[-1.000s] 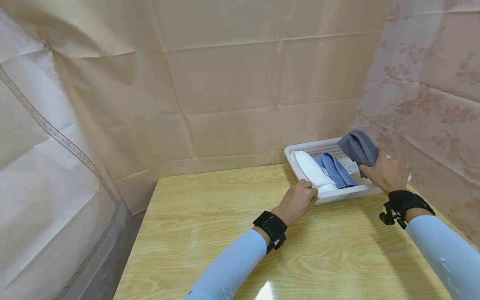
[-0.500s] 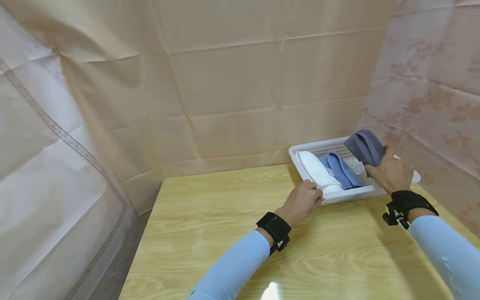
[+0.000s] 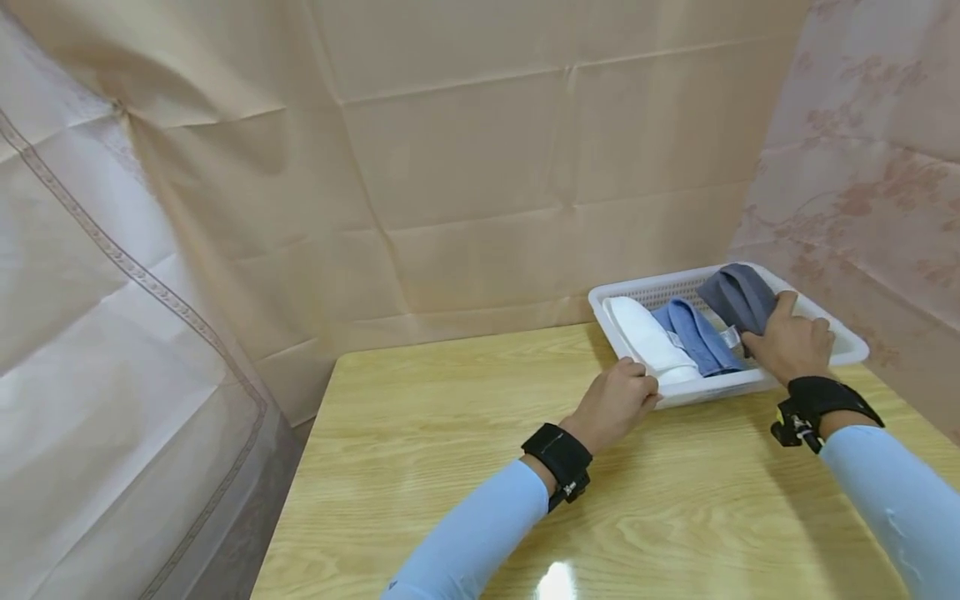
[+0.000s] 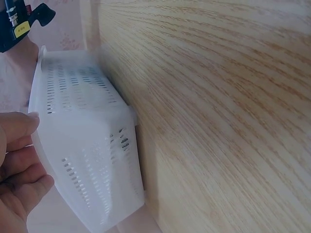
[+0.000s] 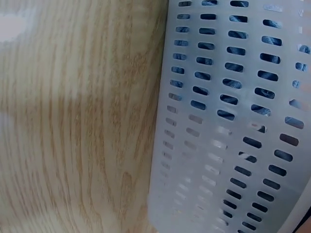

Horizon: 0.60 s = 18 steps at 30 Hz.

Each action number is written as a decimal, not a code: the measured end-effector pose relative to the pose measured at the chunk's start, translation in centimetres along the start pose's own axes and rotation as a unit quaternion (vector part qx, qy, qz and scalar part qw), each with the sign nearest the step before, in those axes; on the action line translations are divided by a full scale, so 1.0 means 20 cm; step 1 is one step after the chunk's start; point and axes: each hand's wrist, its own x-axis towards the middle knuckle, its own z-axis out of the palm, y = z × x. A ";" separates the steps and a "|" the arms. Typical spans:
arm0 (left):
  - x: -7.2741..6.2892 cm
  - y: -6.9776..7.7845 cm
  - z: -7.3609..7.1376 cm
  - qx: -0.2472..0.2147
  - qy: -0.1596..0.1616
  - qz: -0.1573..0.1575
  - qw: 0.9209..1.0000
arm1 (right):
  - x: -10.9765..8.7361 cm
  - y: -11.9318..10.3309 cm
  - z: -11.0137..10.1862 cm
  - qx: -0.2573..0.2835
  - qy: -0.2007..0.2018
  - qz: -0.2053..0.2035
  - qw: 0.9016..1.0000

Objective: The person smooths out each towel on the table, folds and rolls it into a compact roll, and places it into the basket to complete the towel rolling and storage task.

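A white perforated plastic basket [image 3: 723,386] stands at the table's back right corner. Inside it, from left to right, are a rolled white cloth [image 3: 647,335], a folded blue cloth [image 3: 699,335] and a folded grey cloth [image 3: 738,296]. My left hand [image 3: 617,402] holds the basket's near left corner; in the left wrist view its thumb and fingers pinch the rim. Reaching over the near rim, my right hand [image 3: 797,343] grips the near end of the grey cloth. In the right wrist view the basket wall [image 5: 214,87] hides that hand, and blue fabric shows through the slots.
The wood-grain table [image 3: 450,450] extends left and toward me. Behind it hangs a beige cloth curtain [image 3: 465,183], close to the basket's back. A flowered pink curtain [image 3: 877,183] borders the right side, and a white one [image 3: 90,375] the left.
My right hand has brought the grey cloth lower, down into the basket's right part, and more of the basket's right end shows. My left hand keeps its hold on the corner.
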 end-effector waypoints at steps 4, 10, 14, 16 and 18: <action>0.01 0.00 0.00 0.006 -0.003 -0.004 1.000 | 0.02 0.01 0.00 0.003 -0.017 -0.007 1.000; 0.02 0.00 0.00 0.010 -0.002 -0.006 1.000 | 0.04 0.01 0.00 0.022 -0.045 -0.017 0.999; 0.01 0.00 0.00 0.004 0.001 -0.006 1.000 | 0.05 0.00 0.01 0.024 -0.077 -0.011 0.997; 0.01 0.00 0.01 0.000 0.002 -0.004 1.000 | 0.05 0.00 0.01 0.024 -0.091 -0.003 0.996; 0.01 0.00 0.01 -0.002 0.004 -0.002 1.000 | 0.05 0.00 0.01 0.022 -0.103 0.002 0.994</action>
